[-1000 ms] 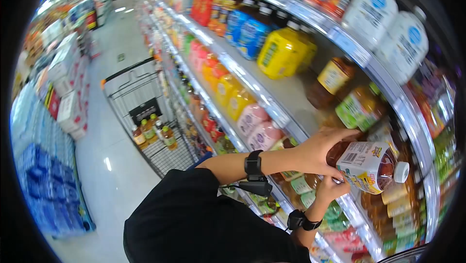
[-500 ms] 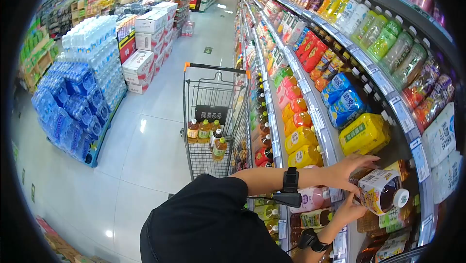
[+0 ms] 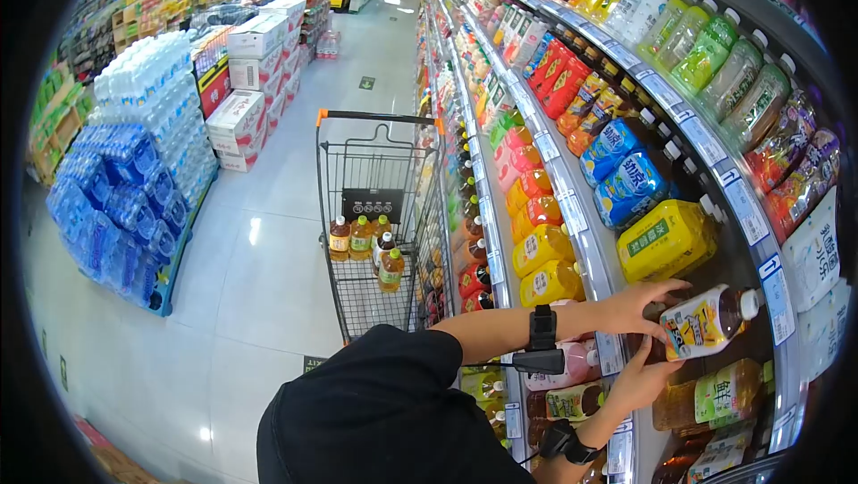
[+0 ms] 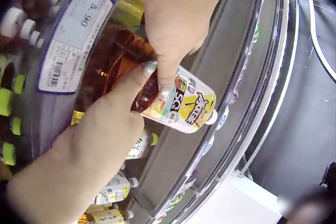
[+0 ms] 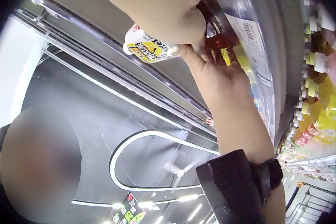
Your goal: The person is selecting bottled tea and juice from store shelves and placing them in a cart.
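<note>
A dark bottle with a white and yellow label [image 3: 695, 325] and a white cap lies tilted over the shelf, cap toward the right in the head view. My left hand [image 3: 630, 309] grips its base from above. From below, my right hand [image 3: 640, 382] holds the same end, the fingertips of both hands close together. In the left wrist view the bottle label [image 4: 184, 103] shows beyond my left hand [image 4: 173, 24] and right hand [image 4: 89, 140]. The right wrist view shows the label [image 5: 149, 48], my right hand [image 5: 163, 6] and my left hand [image 5: 223, 79].
Yellow-wrapped bottles [image 3: 666, 241] lie above the held bottle, a green-labelled bottle [image 3: 719, 395] below it. A price rail [image 3: 773, 296] edges the shelf. The cart [image 3: 375, 287] with several bottles stands in the aisle, opposite blue water packs [image 3: 116, 207].
The bottle has been turned in my hands: the barcode side faced up before, and the yellow label front shows now. The head view has swung, bringing more of the aisle into sight.
</note>
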Tool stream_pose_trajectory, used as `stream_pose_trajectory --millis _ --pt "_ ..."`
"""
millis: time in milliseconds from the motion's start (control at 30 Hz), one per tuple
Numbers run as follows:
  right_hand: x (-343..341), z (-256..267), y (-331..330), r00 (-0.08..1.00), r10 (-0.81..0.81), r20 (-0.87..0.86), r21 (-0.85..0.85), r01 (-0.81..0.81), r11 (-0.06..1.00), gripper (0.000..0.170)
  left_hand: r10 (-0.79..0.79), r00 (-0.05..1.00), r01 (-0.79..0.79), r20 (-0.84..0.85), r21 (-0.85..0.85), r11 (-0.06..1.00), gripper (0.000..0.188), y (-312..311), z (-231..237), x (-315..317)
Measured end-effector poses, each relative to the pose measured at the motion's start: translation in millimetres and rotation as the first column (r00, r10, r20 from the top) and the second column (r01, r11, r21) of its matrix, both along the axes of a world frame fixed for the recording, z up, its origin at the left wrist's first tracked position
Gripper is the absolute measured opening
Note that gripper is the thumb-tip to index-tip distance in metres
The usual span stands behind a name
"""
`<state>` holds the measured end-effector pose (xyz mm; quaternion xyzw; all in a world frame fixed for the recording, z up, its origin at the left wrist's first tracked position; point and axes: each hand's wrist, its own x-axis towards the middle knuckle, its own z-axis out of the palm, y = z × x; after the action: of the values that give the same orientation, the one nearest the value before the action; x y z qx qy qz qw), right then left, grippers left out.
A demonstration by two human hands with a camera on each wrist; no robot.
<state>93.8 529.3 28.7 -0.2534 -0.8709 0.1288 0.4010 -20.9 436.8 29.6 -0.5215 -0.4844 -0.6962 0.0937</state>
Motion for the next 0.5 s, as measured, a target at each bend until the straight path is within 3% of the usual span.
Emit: stream_pose_trajectory --millis 67,200,300,400,500 --pt "-9.5 -9.7 10.3 0.999 -0.032 -0.011 0.114 0.033 0.993 0.077 -0.018 0.999 0.018 0.045 -0.003 1.000 0.093 2.9 -1.8 -2.4" --pt "-14.8 -17.5 17.1 0.997 0.022 -0.077 0.193 -0.007 0.981 0.071 0.141 0.990 -0.138 0.023 -0.100 0.985 0.089 -0.7 2.7 4.7" --pt "-7.1 -6.5 6.8 0.999 0.013 0.043 0.137 -0.019 0.990 0.068 0.261 0.965 -0.263 -0.034 -0.175 0.949 0.093 4.4 1.1 4.7" --pt "-9.2 -12.7 11.9 0.993 -0.028 0.112 0.196 0.006 0.981 0.066 0.307 0.951 -0.309 -0.037 -0.057 0.949 0.102 9.7 -3.3 5.6" --pt "-7.4 -12.1 11.7 0.991 0.005 0.136 0.164 -0.027 0.986 0.065 0.385 0.921 -0.389 -0.058 -0.160 0.907 0.110 2.1 2.1 15.0"
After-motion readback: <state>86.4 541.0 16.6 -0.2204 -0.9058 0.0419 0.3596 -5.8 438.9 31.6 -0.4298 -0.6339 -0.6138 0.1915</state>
